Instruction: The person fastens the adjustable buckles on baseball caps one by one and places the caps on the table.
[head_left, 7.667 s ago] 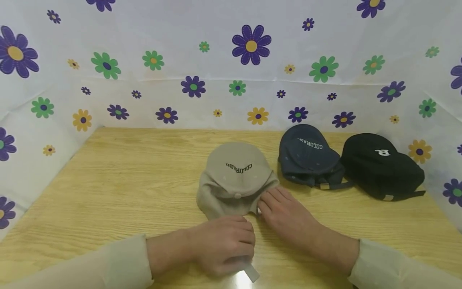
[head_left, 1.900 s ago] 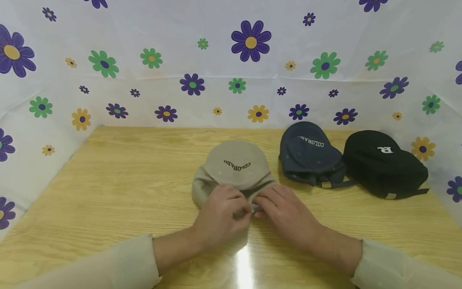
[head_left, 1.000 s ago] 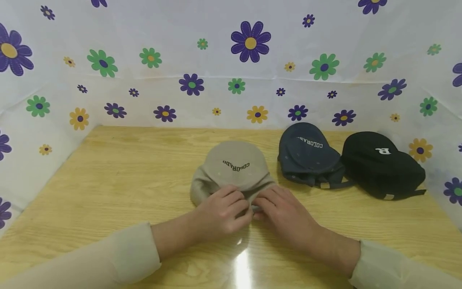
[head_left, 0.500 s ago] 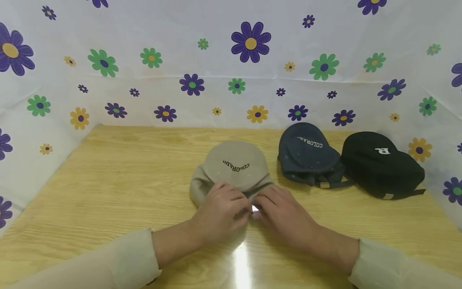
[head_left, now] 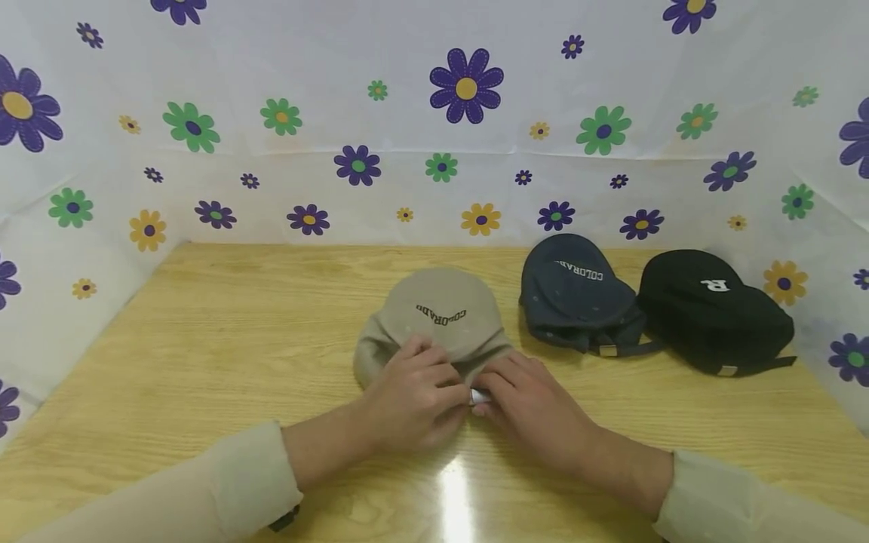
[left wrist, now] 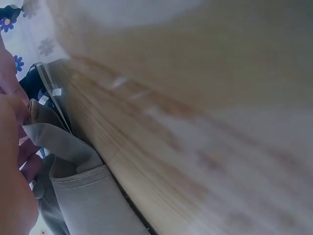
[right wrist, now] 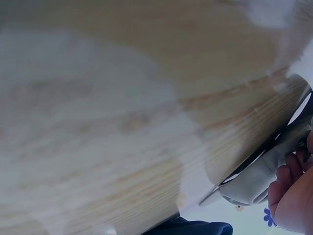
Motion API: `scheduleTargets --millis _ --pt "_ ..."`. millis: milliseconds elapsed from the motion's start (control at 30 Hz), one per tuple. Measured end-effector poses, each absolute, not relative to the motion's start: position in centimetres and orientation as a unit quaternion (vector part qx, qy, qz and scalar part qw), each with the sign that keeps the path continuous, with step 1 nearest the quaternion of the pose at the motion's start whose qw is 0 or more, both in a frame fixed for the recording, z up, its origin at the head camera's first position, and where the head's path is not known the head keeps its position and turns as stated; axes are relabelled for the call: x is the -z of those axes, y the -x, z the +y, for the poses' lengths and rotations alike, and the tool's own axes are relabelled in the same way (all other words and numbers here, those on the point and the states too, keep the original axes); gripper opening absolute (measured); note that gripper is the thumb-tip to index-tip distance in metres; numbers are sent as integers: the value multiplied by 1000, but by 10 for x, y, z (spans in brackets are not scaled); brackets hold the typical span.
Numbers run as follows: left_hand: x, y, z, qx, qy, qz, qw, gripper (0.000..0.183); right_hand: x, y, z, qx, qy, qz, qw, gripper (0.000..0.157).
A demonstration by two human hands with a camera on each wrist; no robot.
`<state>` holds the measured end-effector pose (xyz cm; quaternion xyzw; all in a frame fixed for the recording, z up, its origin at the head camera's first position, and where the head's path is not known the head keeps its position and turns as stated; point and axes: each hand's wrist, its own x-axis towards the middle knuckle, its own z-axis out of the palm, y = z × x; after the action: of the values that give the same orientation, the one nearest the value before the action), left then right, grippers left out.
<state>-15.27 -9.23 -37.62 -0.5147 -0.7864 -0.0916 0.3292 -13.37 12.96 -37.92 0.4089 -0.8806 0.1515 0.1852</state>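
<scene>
A beige baseball cap (head_left: 444, 302) with dark "COLORADO" lettering sits mid-table, its back strap side toward me. At that side a shiny metal buckle (head_left: 480, 397) shows between my hands. My left hand (head_left: 416, 396) has its fingers curled at the cap's back opening and pinches the strap, mostly hidden by the fingers. My right hand (head_left: 539, 403) grips the cap's back edge at the buckle. In the left wrist view the loose fabric strap (left wrist: 68, 147) loops beside the left hand (left wrist: 14, 171). The right wrist view has the right hand (right wrist: 293, 196) against the cap (right wrist: 252, 181).
A navy cap (head_left: 577, 294) and a black cap (head_left: 713, 309) with a white R lie at the right rear, their straps pointing right. The wooden table (head_left: 237, 324) meets a white flowered cloth (head_left: 285, 68) behind and at the sides.
Several seconds ago the left hand was nearer me with a strap end sticking out; since then it has moved up beside the right hand. Lately the buckle has turned more into view.
</scene>
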Motion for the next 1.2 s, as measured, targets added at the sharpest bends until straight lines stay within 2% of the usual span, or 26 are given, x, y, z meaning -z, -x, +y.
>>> scheduleTargets --millis 267,533,867,1200 --pt "377 157 -93 55 532 -767 356 8 379 136 131 -160 -418 -870 209 26" --pt "377 158 -93 58 543 -757 358 8 377 136 131 -166 -406 -880 183 25" --pt "378 157 -90 66 554 -739 378 7 379 136 129 -161 -417 -870 207 27" --pt "377 154 -93 60 524 -767 364 10 375 134 129 -180 -381 -893 161 27"
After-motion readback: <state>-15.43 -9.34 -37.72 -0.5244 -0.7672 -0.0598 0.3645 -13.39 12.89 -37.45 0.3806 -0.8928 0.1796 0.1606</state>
